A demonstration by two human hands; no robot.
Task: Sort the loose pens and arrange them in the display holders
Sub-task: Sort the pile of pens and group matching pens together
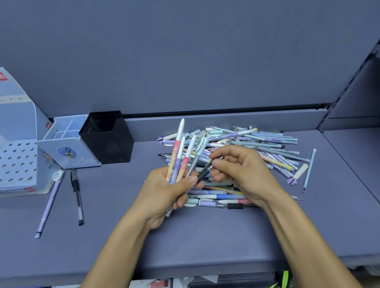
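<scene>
Left hand [170, 191] grips several pens [179, 152]; right hand [243, 169] pinches a black pen [205, 172] over the pile [262, 146] by the shelf's [201, 238] back edge.

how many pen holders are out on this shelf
3: the perforated display box at the far left, the pale blue divided holder beside it, and the black mesh holder right of that. None seems hidden.

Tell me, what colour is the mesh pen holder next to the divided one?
The mesh pen holder is black, seen clearly in the head view.
</scene>
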